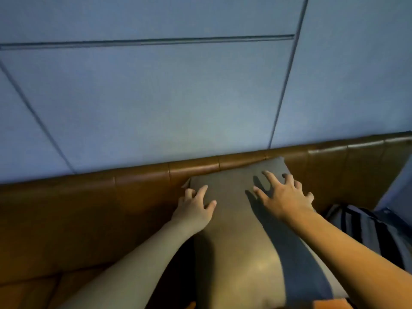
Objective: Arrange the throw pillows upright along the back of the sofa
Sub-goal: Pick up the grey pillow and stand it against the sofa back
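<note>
Blue panelled wall (169,103) fills the upper view, dark seams crossing it. Below it runs the brown leather sofa back (142,175), its top edge catching a glossy highlight.

Grey pillow (231,219) stands on end against that back, its top edge just under the sofa's top rail. Top corners reach the leather on both sides, so the backrest takes its weight. Lower face bulges toward the camera, lit by a warm patch.

Left hand (196,208) sits at the pillow's upper left edge. Fingers (201,190) curl over the side seam, thumb on the front face: a light grip on the pillow's edge, likely to steady it and stop it leaning left.

Right hand (283,195) lies on the upper right of the front face, fingers spread, palm down. Open, holding nothing; it looks like a press or pat to seat the pillow flat against the back. Its shadow falls across the fabric.

Striped pillow (374,233), grey with dark bands, lies lower right on the seat, near the grey one; whether they touch is hidden by the right forearm. It looks slumped, not upright, so it probably waits its turn.

Judgement: grey pillow is nearly placed; a final squaring remains. Risk: soft filling may sag forward once both hands leave.
</note>
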